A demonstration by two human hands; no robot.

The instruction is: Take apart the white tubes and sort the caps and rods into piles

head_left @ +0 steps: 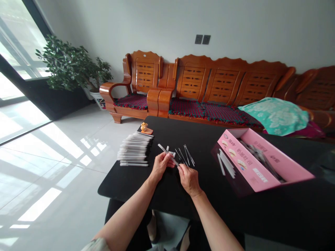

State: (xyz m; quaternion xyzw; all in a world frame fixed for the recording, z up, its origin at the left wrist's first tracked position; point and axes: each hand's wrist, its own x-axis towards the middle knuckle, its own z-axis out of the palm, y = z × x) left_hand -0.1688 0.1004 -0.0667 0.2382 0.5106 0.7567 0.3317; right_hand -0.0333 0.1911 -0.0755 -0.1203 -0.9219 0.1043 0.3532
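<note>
In the head view, two bare hands meet above a black table (pixel 206 200). Between them is a slim, pale pen-like stick (pixel 162 149). It slants, with its far end up to the left and its near end down to the right.

The left hand (pixel 161 166) pinches the stick near its middle with thumb and fingers. The right hand (pixel 189 178) is curled around the near end. What sits inside the right fingers is too small to tell.

Just past the hands lie some short white pieces (pixel 172 153). Next to them, on the right, are a few very thin rods (pixel 188 154). On the left is a long row of pale pens (pixel 134 148), side by side, with a little orange figure (pixel 144 127) behind them. On the right, more white sticks (pixel 227 164) lie beside an open pink box (pixel 250 169), which has more things inside.

A thin stick like this could slip or bend, so a soft, firm pinch seems best. Both hands should stay in one line with the stick, so it does not twist. The elbows are best kept away from the neat row and the thin rods, which look easy to roll.
</note>
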